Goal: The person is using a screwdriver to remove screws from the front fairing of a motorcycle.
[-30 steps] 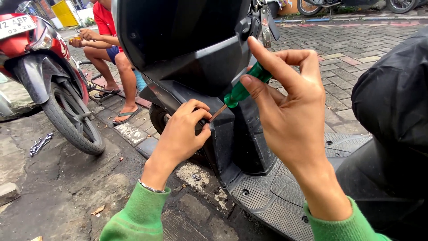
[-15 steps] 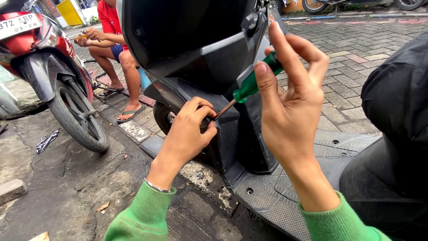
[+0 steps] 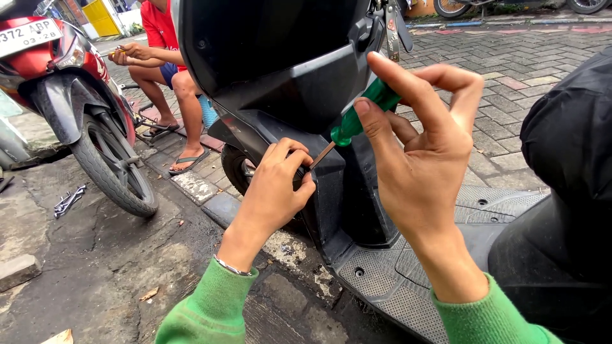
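A green-handled screwdriver (image 3: 357,121) is held by the right hand (image 3: 414,159), fingers closed around the handle, its shaft slanting down to the black scooter panel (image 3: 299,95). The tip is pinched against the panel by the left hand (image 3: 277,188). A red motorbike (image 3: 70,95) is parked well apart, beside a seated person (image 3: 169,64).

our way in is tight: the black scooter's front panel (image 3: 287,76) hangs over the gap, and the legshield edge (image 3: 325,191) walls off its right side. our left hand (image 3: 277,191) fills the opening low down, and our right hand (image 3: 421,159) with the green screwdriver (image 3: 366,108) blocks it from above. we see open room to the left over the cracked pavement (image 3: 95,267), up to the red motorbike's front wheel (image 3: 111,169). the footboard (image 3: 408,280) below is bare.
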